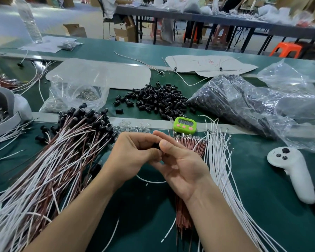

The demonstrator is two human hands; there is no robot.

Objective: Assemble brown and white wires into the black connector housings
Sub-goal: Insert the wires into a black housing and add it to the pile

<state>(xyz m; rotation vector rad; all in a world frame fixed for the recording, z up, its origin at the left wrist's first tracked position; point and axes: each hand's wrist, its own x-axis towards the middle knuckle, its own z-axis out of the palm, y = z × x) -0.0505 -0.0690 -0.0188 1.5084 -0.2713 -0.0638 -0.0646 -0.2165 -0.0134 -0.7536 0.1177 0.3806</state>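
My left hand (133, 153) and my right hand (180, 166) meet at the middle of the green bench, both pinching one small black connector housing (156, 146), mostly hidden by fingers. A white wire (149, 181) loops out below the hands. Loose black housings (158, 100) lie in a pile beyond. Brown wires (191, 144) lie under my right hand, white wires (224, 160) to their right. A heap of finished brown and white wire pairs with black housings (62, 151) spreads to the left.
A green timer (185, 124) sits just beyond the hands. A white controller (291, 171) lies at the right. Clear bags (244, 102) of black parts and a bag of small clear parts (80, 91) lie farther back. A water bottle (29, 20) stands far left.
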